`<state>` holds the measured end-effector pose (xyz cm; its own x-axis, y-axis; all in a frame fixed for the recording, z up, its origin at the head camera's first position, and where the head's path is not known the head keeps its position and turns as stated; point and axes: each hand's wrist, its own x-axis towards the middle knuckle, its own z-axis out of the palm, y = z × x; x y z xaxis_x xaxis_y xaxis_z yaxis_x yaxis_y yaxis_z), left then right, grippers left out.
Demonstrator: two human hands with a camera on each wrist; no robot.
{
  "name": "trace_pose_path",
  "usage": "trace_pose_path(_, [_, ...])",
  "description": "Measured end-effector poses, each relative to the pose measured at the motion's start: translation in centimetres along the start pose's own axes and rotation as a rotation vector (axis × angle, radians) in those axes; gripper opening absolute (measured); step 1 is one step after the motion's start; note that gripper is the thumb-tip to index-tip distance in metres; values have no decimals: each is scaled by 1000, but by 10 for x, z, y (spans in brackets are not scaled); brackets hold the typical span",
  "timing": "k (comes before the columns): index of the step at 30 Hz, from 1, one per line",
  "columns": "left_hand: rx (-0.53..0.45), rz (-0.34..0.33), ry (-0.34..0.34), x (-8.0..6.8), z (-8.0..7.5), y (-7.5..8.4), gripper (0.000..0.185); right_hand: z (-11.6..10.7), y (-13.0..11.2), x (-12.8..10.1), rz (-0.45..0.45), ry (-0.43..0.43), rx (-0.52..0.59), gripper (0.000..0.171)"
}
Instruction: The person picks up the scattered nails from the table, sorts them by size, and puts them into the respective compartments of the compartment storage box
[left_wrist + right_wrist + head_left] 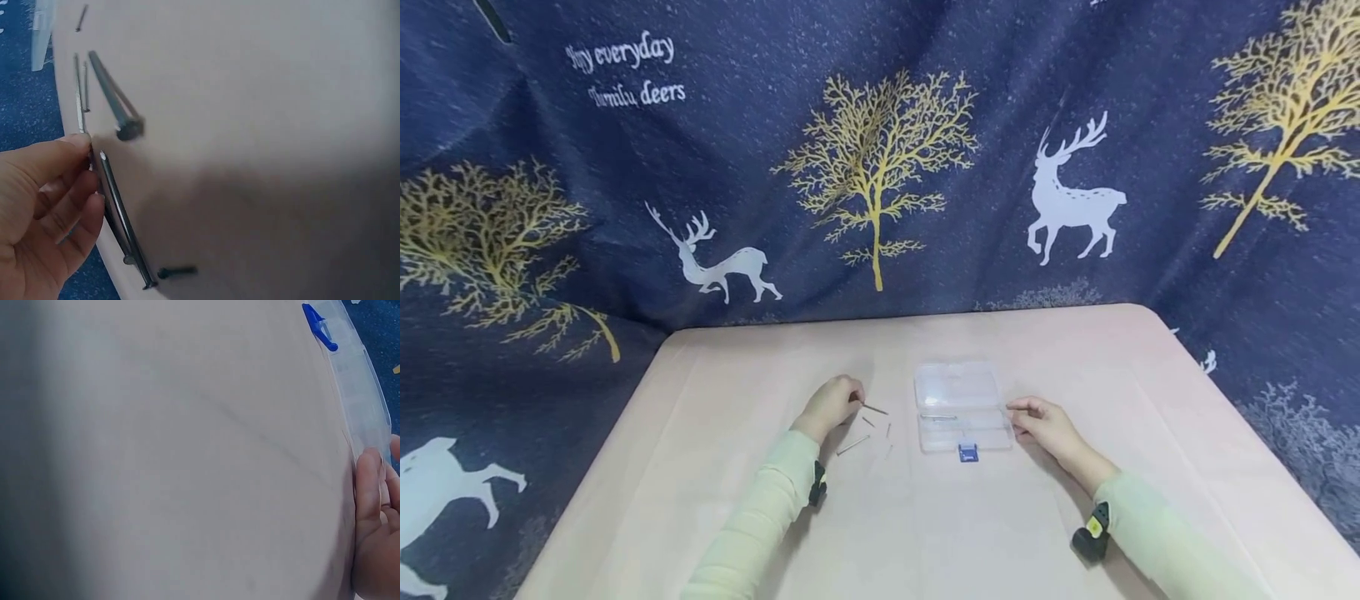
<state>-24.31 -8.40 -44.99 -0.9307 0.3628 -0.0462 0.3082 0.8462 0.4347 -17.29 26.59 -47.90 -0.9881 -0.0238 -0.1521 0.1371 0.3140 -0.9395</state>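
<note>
My left hand (pixel 833 406) pinches a long nail (pixel 876 409) between thumb and fingers, low over the table. Around it lie several loose nails, among them a long one (pixel 853 445) and a short one (pixel 868 422). The left wrist view shows a thick nail (pixel 111 94) and another long nail (pixel 125 219) close by the fingers. To the right is a clear plastic box (pixel 931 442) with its lid lying back and a blue latch (pixel 967 452) in front. Inside rests a nail (pixel 940 417). My right hand (pixel 1048 429) grips the box's right end.
A pale pink cloth covers the table (pixel 955 533). Behind it hangs a dark blue curtain (pixel 925 42) printed with deer and trees. Each wrist carries a small black camera, as on the right wrist (pixel 1092 537).
</note>
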Motion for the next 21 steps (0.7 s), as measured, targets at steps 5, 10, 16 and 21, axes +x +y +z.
trace_pose_path(5, [93, 19, -13, 1, 0, -1, 5, 0, -2, 2, 4, -16, 19, 37])
trace_pose_path(10, [214, 107, 5, -2, 6, -1, 7, -2, -5, 2, 19, -33, 39, 39])
trace_pose_path(16, [295, 101, -4, -7, 8, 3, 12, -3, -10, 2, 70, -60, 47, 41])
trace_pose_path(21, [350, 104, 15, -7, 5, 5, 9, -4, -19, 3, 147, -94, 41, 43])
